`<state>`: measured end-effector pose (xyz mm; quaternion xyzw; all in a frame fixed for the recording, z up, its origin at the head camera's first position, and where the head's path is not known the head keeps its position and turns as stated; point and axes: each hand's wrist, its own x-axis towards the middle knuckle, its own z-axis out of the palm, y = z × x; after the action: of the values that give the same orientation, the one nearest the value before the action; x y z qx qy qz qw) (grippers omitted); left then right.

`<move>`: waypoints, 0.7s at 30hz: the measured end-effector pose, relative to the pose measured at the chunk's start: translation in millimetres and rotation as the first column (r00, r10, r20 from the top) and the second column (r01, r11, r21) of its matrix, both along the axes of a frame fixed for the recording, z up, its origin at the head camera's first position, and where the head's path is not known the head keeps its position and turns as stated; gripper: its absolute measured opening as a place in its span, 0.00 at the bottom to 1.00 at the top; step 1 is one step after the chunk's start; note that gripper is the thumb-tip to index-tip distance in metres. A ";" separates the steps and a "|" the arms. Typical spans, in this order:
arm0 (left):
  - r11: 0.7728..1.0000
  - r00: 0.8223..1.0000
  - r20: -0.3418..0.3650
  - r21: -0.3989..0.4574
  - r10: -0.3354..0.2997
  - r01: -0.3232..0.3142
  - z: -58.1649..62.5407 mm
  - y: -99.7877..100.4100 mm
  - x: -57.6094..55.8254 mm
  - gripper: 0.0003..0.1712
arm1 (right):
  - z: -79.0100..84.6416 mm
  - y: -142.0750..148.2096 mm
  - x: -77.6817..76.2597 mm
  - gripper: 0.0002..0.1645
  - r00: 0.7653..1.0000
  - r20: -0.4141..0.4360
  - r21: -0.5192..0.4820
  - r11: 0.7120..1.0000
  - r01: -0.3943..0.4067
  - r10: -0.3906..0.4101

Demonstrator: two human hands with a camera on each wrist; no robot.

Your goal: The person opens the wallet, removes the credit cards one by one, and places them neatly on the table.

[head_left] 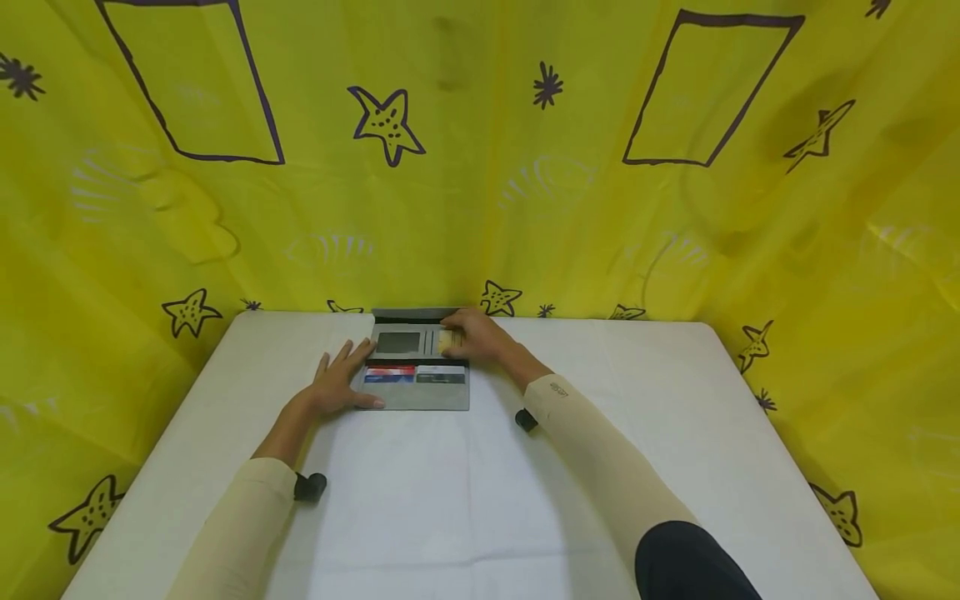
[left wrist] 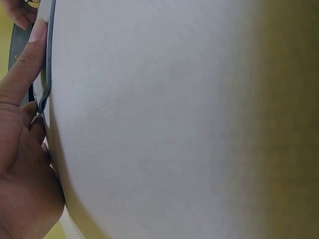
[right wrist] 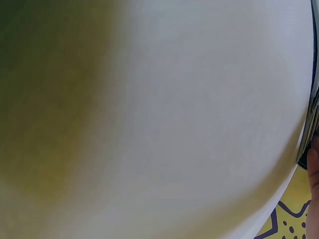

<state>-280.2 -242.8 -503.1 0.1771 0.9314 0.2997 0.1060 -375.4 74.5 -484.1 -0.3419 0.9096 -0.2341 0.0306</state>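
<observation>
Grey wallet (head_left: pixel 420 398) lies unfolded on creased white cloth (head_left: pixel 585 467), near its far edge; we see rectangular panels, a dark window (head_left: pixel 399 342) and flat cards (head_left: pixel 389 374) tucked along the lower slots. Left hand (head_left: pixel 337 386): straight fingers spread apart at the wallet's left edge, thumb on its lower panel. Right hand (head_left: pixel 483 335): thumb and fingers pinch a yellowish card (head_left: pixel 447 339), upper right. Behind, we note rippled yellow sheeting (head_left: pixel 450 225) with starfish outlines.

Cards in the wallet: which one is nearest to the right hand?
The yellowish card in the upper panel, at the right hand; the other visible cards sit in the lower panel.
</observation>
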 end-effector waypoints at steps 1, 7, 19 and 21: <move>1.000 1.000 0.001 0.002 -0.001 0.001 0.0 0.3 0.1 0.67 | -0.3 -0.1 0.0 0.34 1.000 -0.001 -0.002 1.000 -0.005 0.004; 1.000 1.000 0.007 0.006 0.005 -0.005 0.5 1.6 0.4 0.67 | -0.8 -0.1 1.0 0.36 1.000 0.017 -0.026 1.000 0.011 -0.010; 1.000 1.000 0.007 0.014 0.004 -0.004 2.5 0.1 0.4 0.67 | 5.2 1.1 4.8 0.33 0.999 0.050 -0.023 1.000 0.020 -0.018; 1.000 1.000 0.004 0.011 0.003 -0.003 2.0 0.5 0.8 0.66 | 4.9 0.8 4.1 0.33 0.999 0.036 0.016 1.000 0.014 -0.014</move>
<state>-279.4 -242.3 -501.0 0.1756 0.9299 0.3053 0.1062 -371.3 75.3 -479.2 -0.3311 0.9130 -0.2334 0.0479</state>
